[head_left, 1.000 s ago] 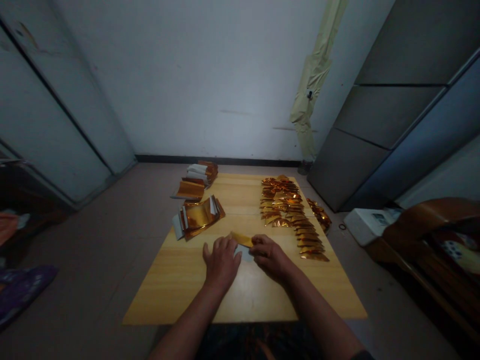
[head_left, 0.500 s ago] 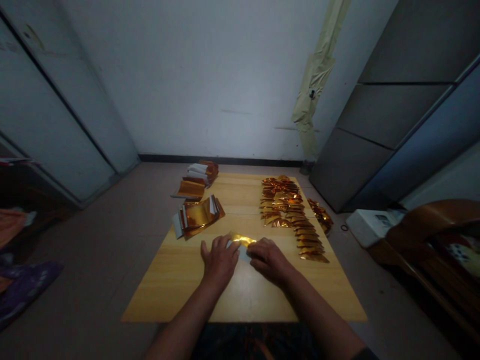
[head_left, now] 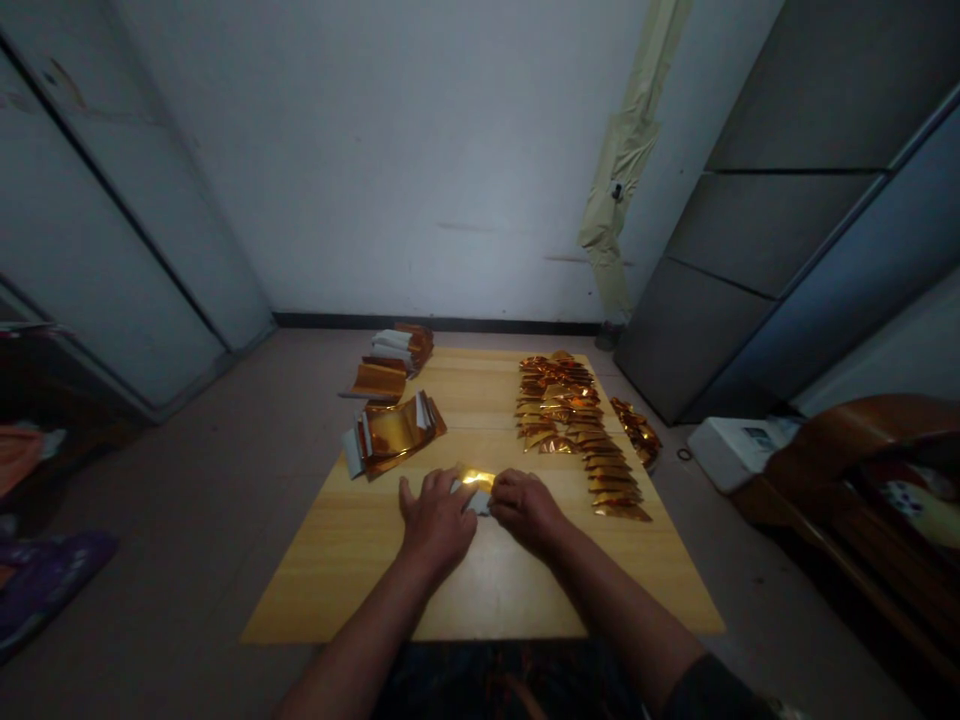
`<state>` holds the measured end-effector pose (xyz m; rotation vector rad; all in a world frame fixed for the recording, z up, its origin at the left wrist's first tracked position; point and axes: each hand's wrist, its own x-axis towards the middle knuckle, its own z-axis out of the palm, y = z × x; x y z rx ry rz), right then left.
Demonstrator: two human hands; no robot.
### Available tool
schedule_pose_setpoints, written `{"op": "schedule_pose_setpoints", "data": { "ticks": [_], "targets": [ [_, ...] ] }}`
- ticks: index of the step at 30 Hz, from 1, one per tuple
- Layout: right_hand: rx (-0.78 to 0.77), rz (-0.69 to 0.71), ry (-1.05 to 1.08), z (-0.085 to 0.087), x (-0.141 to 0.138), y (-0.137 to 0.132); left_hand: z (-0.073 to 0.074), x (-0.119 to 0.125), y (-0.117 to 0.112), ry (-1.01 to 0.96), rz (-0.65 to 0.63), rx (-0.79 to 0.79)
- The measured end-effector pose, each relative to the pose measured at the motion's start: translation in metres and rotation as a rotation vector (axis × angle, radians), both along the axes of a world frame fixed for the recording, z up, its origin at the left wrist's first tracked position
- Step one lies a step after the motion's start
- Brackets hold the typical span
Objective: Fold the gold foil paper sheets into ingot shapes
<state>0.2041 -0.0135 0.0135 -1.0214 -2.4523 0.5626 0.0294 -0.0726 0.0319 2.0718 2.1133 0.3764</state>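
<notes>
Near the middle of the wooden table, a small sheet of gold foil paper (head_left: 478, 478) lies between my hands, its near part folded up so the grey-white back shows. My left hand (head_left: 439, 515) bears on the paper's left end, which sits between thumb and index finger; its little finger sticks out to the side. At the right end, my right hand (head_left: 529, 508) has its fingers curled and pinched on the paper's edge. Fingertips of the right hand are partly hidden.
Loose foil sheets (head_left: 394, 430) are stacked at the table's left, with more sheets (head_left: 379, 380) behind. Rows of folded gold pieces (head_left: 559, 395) line the right side of the table (head_left: 322, 580). More folded pieces (head_left: 637, 432) sit beyond its right edge. A grey refrigerator (head_left: 739, 230) stands behind.
The paper's near part has been folded further, and its pale back now shows a slanted crease. My right hand has moved slightly left, closer to my left hand. The view has shifted a little.
</notes>
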Motion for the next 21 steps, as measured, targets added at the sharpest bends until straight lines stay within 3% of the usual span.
{"op": "schedule_pose_setpoints", "data": {
  "ticks": [6,13,21],
  "targets": [
    [-0.089,-0.071,0.049,0.008,-0.005,-0.002,-0.001,0.007,-0.004,0.057,0.022,0.009],
    [-0.126,0.054,0.185,0.003,0.008,0.001,-0.004,0.011,-0.01,0.095,0.044,0.014],
    [-0.157,-0.147,0.126,0.007,-0.006,0.0,-0.009,0.01,-0.01,0.075,0.059,-0.018]
  ]
}}
